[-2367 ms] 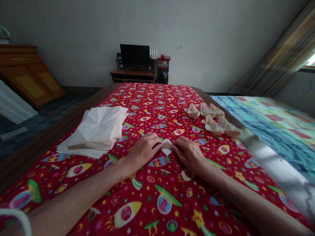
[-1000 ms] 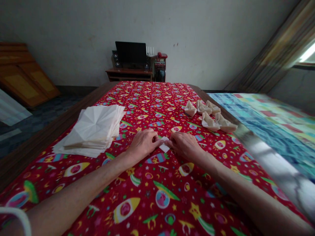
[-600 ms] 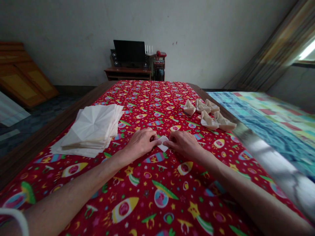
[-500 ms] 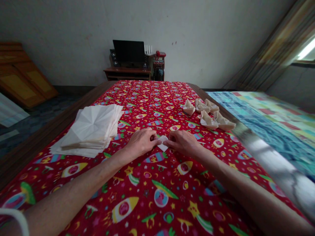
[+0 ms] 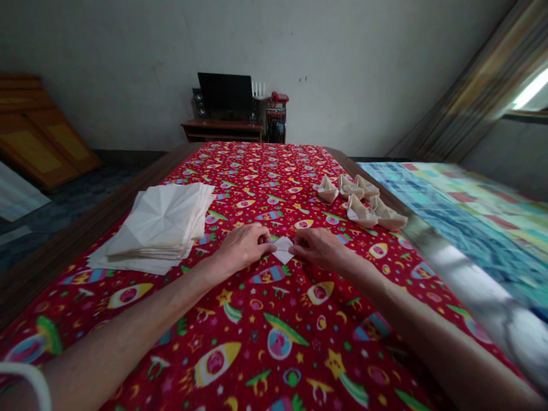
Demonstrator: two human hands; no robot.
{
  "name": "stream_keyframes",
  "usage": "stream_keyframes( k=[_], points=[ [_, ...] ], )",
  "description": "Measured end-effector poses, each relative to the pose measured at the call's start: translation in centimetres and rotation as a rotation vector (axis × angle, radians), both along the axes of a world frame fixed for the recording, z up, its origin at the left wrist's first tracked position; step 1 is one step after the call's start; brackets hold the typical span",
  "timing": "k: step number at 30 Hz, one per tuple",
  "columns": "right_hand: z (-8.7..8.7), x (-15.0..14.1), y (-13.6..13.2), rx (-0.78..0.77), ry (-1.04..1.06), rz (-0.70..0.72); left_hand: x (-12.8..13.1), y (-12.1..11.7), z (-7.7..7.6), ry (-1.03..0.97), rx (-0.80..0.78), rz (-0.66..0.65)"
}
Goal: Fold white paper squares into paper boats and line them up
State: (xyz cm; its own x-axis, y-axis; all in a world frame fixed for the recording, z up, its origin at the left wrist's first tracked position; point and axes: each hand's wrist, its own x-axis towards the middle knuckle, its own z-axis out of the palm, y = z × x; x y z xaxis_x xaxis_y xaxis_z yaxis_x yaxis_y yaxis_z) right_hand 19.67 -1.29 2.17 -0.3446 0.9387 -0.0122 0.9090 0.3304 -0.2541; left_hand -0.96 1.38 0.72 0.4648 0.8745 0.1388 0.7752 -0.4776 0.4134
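Observation:
A small folded white paper lies on the red patterned tablecloth between my two hands. My left hand pinches its left edge with curled fingers. Its right edge is pinched by my right hand in the same way. Both hands rest on the cloth near the middle of the table. Most of the paper is hidden under my fingertips.
A stack of creased white paper sheets lies to the left. Several folded paper boats sit at the right, near the table's edge. A chequered blue cloth lies to the right. A dark monitor stands on a low stand by the far wall.
My hands have stayed on the small paper, pressing and shifting slightly on its edges. The view has drifted a little; the stack and the boats have not moved.

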Motion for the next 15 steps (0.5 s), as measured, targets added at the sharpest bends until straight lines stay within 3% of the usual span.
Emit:
stream_keyframes(
  k=[9, 15],
  points=[
    [-0.7, 0.3, -0.4, 0.043, 0.049, -0.027, -0.6, 0.0, 0.0, -0.100, -0.098, -0.028],
    [-1.9, 0.5, -1.5, 0.213, 0.135, 0.045, -0.2, -0.5, -0.2, -0.090, 0.071, -0.048]
  ],
)
